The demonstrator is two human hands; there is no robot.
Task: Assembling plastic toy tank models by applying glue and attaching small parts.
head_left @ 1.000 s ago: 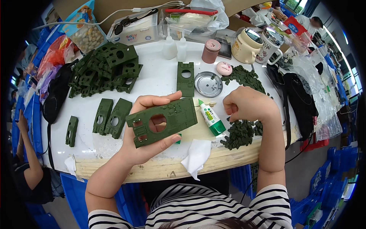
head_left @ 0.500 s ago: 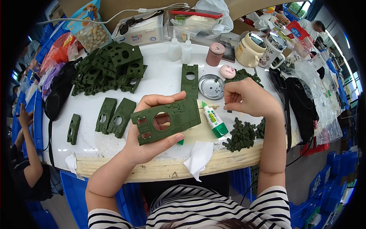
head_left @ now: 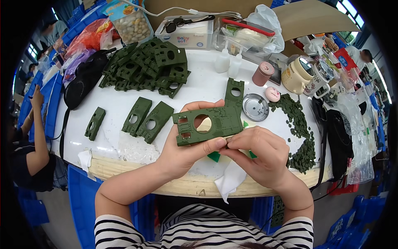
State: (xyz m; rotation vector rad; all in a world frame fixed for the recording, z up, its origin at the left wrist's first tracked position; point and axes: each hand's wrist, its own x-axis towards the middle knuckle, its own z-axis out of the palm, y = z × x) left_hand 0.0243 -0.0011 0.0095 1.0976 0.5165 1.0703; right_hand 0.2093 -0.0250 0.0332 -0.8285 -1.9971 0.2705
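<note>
My left hand (head_left: pixel 180 151) is closed around a dark green plastic model tank hull (head_left: pixel 219 119), thumb along its near edge and fingers beneath and behind. The hull is held tilted above the table and has a large round hole. At its near right corner, my right hand (head_left: pixel 263 155) pinches a tiny dark green part (head_left: pixel 226 146), thumb and forefinger together at the edge. Whether the part touches the hull I cannot tell. Behind lies another green hull (head_left: pixel 234 92), partly covered. A white and green glue bottle is mostly hidden beneath my hands.
Small green parts (head_left: pixel 304 137) lie scattered on the right, near a round clear dish (head_left: pixel 256 107). Three hulls (head_left: pixel 154 122) lie to the left, a heap of hulls (head_left: pixel 145 66) behind. Squeeze bottles (head_left: pixel 222 61), a pink tin (head_left: pixel 263 74) and mugs (head_left: pixel 297 75) stand at the back; a tissue (head_left: pixel 232 179) hangs over the front edge.
My right hand has come left and nearer from the small parts to the hull's near right corner. The whole view has shifted, so the table sits further right. My left hand keeps its hold.
</note>
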